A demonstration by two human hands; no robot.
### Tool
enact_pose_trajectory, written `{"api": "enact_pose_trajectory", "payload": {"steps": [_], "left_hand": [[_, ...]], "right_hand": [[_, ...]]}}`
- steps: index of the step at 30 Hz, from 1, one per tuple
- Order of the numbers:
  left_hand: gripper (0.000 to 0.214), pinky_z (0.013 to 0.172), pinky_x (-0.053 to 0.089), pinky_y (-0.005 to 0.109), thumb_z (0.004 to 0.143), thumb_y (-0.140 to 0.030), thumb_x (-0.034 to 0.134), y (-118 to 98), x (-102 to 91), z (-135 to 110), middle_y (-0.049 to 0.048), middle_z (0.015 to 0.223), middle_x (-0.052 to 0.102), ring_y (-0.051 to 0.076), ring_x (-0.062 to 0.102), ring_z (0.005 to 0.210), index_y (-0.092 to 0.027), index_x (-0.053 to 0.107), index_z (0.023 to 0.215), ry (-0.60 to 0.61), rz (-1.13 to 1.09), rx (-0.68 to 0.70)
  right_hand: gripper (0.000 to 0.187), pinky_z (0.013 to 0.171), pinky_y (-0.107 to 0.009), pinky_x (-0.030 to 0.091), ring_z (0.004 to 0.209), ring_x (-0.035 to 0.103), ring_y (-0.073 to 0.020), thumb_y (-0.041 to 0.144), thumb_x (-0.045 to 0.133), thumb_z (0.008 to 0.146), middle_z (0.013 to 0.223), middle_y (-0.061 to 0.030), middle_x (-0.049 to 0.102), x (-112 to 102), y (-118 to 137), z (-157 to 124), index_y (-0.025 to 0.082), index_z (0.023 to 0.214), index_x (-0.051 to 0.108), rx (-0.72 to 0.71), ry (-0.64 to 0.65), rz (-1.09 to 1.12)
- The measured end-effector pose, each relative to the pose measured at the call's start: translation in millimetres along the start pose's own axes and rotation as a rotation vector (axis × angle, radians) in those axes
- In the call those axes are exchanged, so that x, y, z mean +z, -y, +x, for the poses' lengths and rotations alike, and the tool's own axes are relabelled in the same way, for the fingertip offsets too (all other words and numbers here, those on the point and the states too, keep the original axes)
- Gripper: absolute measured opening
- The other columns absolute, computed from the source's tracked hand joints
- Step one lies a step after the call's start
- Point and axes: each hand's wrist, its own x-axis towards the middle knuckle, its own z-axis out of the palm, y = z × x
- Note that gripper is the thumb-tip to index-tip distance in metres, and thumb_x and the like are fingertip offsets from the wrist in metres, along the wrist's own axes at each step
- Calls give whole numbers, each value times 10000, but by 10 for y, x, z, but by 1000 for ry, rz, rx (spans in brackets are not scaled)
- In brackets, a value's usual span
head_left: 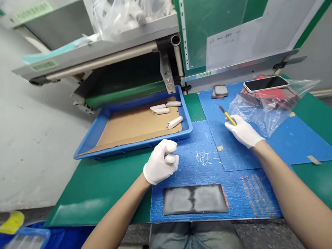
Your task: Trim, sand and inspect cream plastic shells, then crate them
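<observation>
My right hand [244,131], in a white glove, grips a slim yellow-handled brush [230,118] above the blue sheet; its dark tip points up and away to the left. Also gloved in white, my left hand [161,162] is closed in front of the blue tray, with thumb and fingers curled together. Whatever it holds, if anything, is hidden. Several pale, curved tube-like pieces [174,122] lie on cardboard [132,124] in the blue tray [144,142]. A worn, dark-edged grey abrasive sheet [194,199] lies flat near the table's front edge.
A phone [266,83] rests on a bagged stack of reddish sheets [276,96] at right. Small grey pads [220,91] lie at the back. A metal-framed shelf [109,45] overhangs the tray. Blue sheets [251,155] cover part of the green table [102,191].
</observation>
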Motion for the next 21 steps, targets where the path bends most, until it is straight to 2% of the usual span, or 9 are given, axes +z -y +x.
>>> {"api": "enact_pose_trajectory", "payload": {"steps": [3,6,9,12,21], "left_hand": [[208,754,573,323,833,-166,553,-71,146,-49,36,932,667,171,656,787,-223,591,1030,12,-116,3],[199,716,553,328,795,-147,539,-82,197,-63,35,889,672,189,653,762,-228,596,968,-43,-127,17],[237,743,552,338,807,-148,528,-122,205,-117,44,935,691,211,676,823,-232,583,1022,-195,-109,-14],[263,746,545,325,820,-152,550,-154,180,-153,41,970,705,211,690,859,-237,569,1068,-250,-88,-68],[165,688,502,333,868,-219,567,-139,118,-127,36,927,715,221,683,824,-243,591,1029,-230,97,-124]], "right_hand": [[332,677,-320,495,702,575,-177,423,480,961,859,-15,620,54,212,-228,209,1209,536,-157,-117,203],[279,670,-319,492,672,556,-162,373,558,931,848,6,606,208,478,-582,232,1170,581,-322,-138,225],[445,762,-342,528,815,644,-193,227,568,909,1004,-39,659,356,663,-871,241,1353,575,-565,-201,106],[630,780,-360,542,903,663,-233,144,578,860,1048,-67,664,416,723,-987,238,1480,516,-723,-183,-60],[666,748,-391,513,884,630,-269,173,597,865,1037,-93,649,387,716,-977,225,1518,478,-723,-245,-183]]}}
